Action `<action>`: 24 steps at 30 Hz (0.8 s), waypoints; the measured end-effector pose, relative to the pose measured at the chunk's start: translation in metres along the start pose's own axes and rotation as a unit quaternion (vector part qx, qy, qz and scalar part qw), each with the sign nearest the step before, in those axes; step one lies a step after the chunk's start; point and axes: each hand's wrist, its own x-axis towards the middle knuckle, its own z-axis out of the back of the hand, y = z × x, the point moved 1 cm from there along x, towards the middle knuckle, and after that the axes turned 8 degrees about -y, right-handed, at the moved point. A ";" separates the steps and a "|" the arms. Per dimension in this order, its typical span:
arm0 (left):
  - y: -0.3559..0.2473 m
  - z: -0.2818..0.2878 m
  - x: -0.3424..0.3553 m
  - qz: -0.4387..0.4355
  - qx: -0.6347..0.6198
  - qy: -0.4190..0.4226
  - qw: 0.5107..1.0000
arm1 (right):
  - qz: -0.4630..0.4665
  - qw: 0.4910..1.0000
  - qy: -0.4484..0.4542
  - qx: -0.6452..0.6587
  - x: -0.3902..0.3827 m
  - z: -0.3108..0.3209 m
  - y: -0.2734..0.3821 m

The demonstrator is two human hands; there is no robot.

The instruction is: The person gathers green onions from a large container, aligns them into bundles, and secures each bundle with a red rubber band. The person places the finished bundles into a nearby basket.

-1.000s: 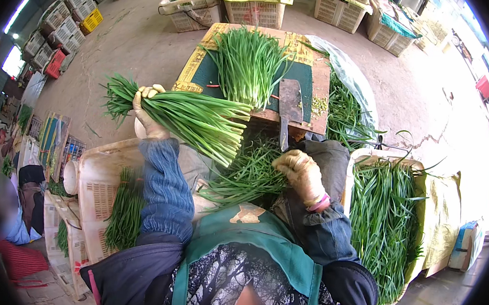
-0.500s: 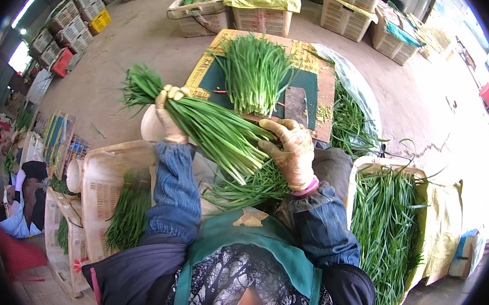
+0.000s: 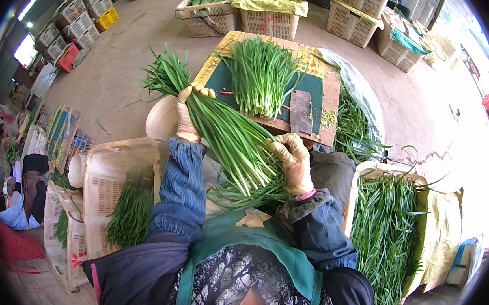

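My gloved left hand (image 3: 188,113) is wrapped round a bunch of garlic chives (image 3: 231,136), held slanting over my lap with leafy tips up left and pale stalk ends down right. At the bunch's right edge, my gloved right hand (image 3: 293,164) is closed, thumb and finger pinching some stalks. Loose chives (image 3: 253,195) lie on my lap under both hands. Just beyond, a thick pile of chives (image 3: 260,77) rests on a low board (image 3: 329,96) with a green mat. A broad-bladed knife (image 3: 300,112) lies beside that pile.
To my right stands a crate full of chives (image 3: 386,236); to my left, a crate (image 3: 96,179) holds tied bunches. A white bucket (image 3: 162,118) sits behind my left hand. Plastic sheeting (image 3: 367,96) with more chives lies right of the board. Several crates (image 3: 270,24) stand farther back.
The bunch has tilted steeper and shifted right with my left hand. My right hand has moved slightly down, its fingers closing on stalks at the bunch's edge.
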 end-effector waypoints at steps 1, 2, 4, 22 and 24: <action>0.000 0.000 0.000 0.000 0.015 -0.001 1.000 | -0.065 0.995 0.009 0.075 -0.001 0.001 -0.007; -0.001 0.000 0.001 0.001 0.030 -0.002 1.000 | -0.106 0.984 0.012 0.145 -0.004 0.004 -0.011; -0.004 -0.001 0.000 0.014 0.030 -0.028 0.999 | -0.187 0.942 0.019 0.279 -0.007 0.007 0.001; -0.122 0.083 0.041 -0.136 -0.052 -0.142 0.979 | -0.040 0.967 0.196 0.159 -0.018 0.097 -0.010; -0.129 0.089 0.043 -0.149 -0.054 -0.142 0.977 | -0.066 0.951 0.299 0.052 -0.020 0.102 -0.016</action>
